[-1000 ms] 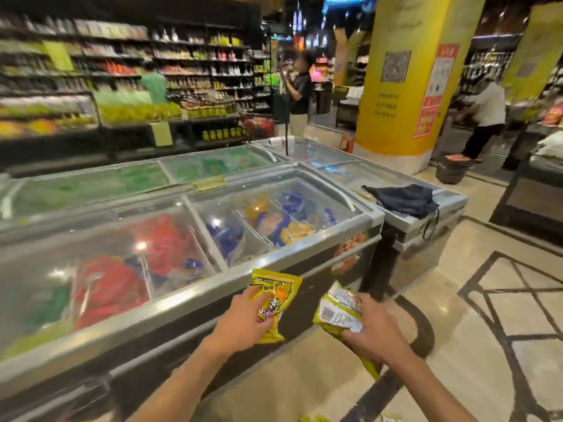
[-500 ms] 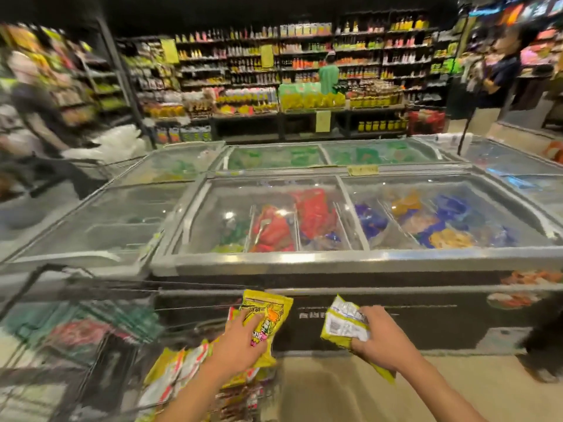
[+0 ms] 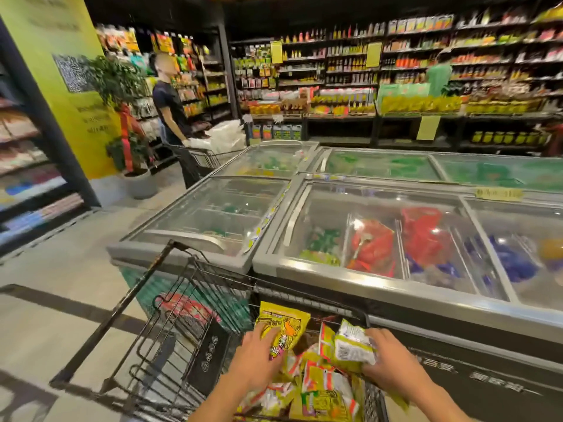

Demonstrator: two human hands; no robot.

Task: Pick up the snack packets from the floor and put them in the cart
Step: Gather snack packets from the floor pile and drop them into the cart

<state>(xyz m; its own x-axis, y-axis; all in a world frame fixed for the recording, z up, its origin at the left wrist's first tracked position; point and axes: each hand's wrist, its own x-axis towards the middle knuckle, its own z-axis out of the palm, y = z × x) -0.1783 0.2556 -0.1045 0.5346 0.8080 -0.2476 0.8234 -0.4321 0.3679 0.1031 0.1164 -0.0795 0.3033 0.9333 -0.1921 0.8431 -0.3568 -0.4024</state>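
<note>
Bright, even light falls from overhead, while the ceiling is dark. White glare streaks the freezer lids (image 3: 380,239) beyond the fingers (image 3: 259,339). The packets (image 3: 283,322) at the fingers are fairly sharp. The shelves (image 3: 396,74) far beyond them and to their left smear with motion blur. The wide lens bends straight lines at the edges.
</note>
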